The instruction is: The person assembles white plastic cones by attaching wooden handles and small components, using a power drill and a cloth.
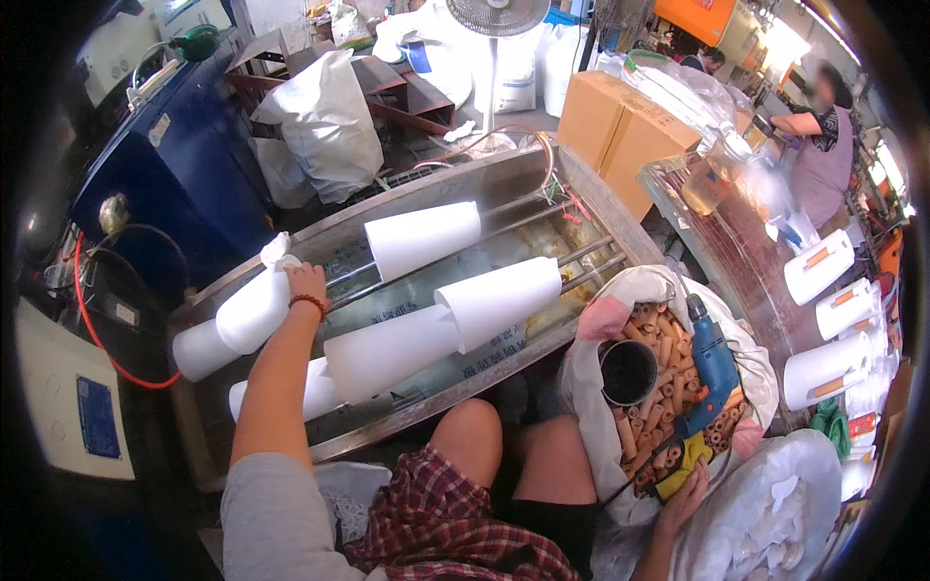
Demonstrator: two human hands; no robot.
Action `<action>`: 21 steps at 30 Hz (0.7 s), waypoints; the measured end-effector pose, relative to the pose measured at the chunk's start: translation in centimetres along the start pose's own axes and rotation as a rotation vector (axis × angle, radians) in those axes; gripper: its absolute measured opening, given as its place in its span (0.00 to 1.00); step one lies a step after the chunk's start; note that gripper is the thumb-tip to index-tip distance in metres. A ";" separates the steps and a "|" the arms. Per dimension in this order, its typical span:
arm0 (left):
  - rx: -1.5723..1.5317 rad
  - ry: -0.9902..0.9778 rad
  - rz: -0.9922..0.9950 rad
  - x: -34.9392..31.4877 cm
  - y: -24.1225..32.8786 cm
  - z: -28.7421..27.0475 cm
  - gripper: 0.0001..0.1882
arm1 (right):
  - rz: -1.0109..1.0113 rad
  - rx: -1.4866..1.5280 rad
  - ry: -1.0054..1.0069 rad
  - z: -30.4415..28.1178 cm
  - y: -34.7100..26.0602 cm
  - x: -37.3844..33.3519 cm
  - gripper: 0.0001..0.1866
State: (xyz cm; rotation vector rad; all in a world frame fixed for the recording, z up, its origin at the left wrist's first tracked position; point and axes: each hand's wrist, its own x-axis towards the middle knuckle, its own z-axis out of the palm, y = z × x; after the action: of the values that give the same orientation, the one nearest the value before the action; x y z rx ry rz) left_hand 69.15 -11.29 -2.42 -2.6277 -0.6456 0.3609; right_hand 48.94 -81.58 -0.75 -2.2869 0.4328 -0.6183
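White cone (254,308), just leftward of left hand (307,283) grasping its rim, may slip if pulled crookedly; right hand (684,496) touches yellow piece (683,463), grip unclear

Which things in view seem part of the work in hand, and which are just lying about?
Likely in use:
white tube under left hand
rods
trough
yellow item by right hand
possibly the blue drill

Apparently lying about:
fan
cardboard box
white sack
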 end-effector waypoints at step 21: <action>-0.708 0.712 -0.200 -15.9 -15.0 -8.6 0.32 | 0.184 0.868 0.361 -4.1 -11.1 0.6 0.20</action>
State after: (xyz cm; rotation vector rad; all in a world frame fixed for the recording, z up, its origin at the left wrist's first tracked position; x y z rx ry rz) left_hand 52.65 -9.71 14.22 -2.9613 -0.8640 -0.9940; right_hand 48.60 -76.49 9.97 -1.3026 0.4252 -0.9092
